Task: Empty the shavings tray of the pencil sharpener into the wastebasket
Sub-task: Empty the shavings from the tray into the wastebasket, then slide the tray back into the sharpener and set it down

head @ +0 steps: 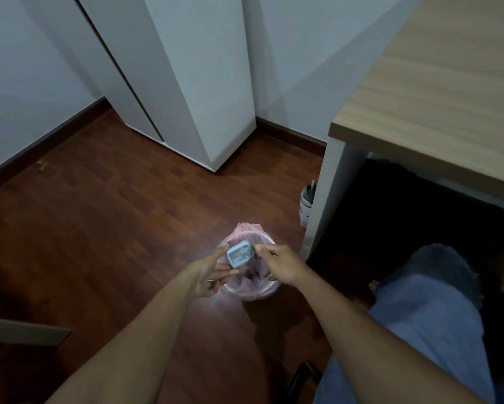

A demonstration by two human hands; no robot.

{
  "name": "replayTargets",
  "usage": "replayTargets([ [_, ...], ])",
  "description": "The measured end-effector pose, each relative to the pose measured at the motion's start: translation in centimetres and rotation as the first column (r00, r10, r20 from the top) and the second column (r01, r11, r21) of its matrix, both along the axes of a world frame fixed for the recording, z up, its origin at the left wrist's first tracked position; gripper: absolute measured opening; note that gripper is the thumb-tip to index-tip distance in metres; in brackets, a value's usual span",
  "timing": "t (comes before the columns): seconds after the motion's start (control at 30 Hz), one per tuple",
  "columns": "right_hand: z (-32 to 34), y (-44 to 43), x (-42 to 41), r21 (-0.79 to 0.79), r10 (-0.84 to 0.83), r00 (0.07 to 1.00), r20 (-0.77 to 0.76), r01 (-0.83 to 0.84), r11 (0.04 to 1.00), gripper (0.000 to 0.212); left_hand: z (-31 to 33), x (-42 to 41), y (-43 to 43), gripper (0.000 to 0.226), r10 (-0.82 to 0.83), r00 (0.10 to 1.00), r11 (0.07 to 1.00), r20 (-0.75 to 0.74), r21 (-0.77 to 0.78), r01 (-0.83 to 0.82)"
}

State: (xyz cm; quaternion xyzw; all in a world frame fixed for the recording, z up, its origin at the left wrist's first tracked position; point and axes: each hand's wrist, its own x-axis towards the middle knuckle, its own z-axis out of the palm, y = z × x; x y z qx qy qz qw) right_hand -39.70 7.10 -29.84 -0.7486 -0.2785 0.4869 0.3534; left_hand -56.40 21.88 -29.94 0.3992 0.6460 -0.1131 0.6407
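Just below the frame's centre, the left hand (208, 277) and right hand (279, 268) pinch the small blue shavings tray (239, 253) between their fingers (259, 252) directly above the pink-lined wastebasket (252, 290), apparently mid-emptying; next, presumably, tipping it fully over.

Dim room: dark wood floor (105, 217), white wardrobe (204, 83), desk (437, 91).

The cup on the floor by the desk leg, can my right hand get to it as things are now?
Probably yes: bare floor lies between the right hand and the cup, though that hand is pinching the tray.
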Motion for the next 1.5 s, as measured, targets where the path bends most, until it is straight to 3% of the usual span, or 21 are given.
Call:
replayTargets([
  [0.33,1.5,0.2,0.2,0.021,0.002,1.0,-0.009,-0.002,1.0,0.041,1.1,-0.4,0.0,0.07,-0.032,0.996,0.999,0.083,-0.001,0.032],
  [0.53,4.9,1.6,0.4,0.052,-0.052,0.999,0.005,0.051,0.997,0.055,3.6,-0.4,0.8,0.061,0.029,0.962,0.991,0.27,0.121,-0.064],
  [0.67,8.4,3.3,1.0,0.129,-0.075,0.997,-0.024,0.077,0.989,0.044,6.9,-0.3,1.2,0.044,0.017,0.895,0.979,0.446,0.175,-0.106],
  [0.83,13.5,5.4,2.1,0.287,-0.055,0.99,0.129,0.016,0.958,0.052,11.9,0.9,2.6,0.043,0.029,0.78,0.933,0.625,0.263,-0.245],
  [1.07,22.8,7.1,3.8,0.475,-0.11,0.937,0.33,-0.064,0.877,0.053,21.8,3.1,4.7,0.042,-0.094,0.69,0.88,0.718,0.384,-0.28],
  [1.2,28.3,5.6,5.6,0.51,-0.139,0.916,0.377,-0.079,0.856,0.052,27.0,5.3,4.1,0.061,-0.212,0.666,0.838,0.715,0.484,-0.252],
  [1.4,34.7,0.7,10.1,0.53,-0.18,0.853,0.489,-0.127,0.839,0.053,31.8,10.4,1.8,0.085,-0.328,0.543,0.837,0.773,0.505,-0.213],
  [1.5,37.5,-3.0,13.2,0.505,-0.183,0.807,0.561,-0.159,0.848,0.05,33.4,14.0,-0.3,0.071,-0.358,0.465,0.854,0.81,0.486,-0.189],
])
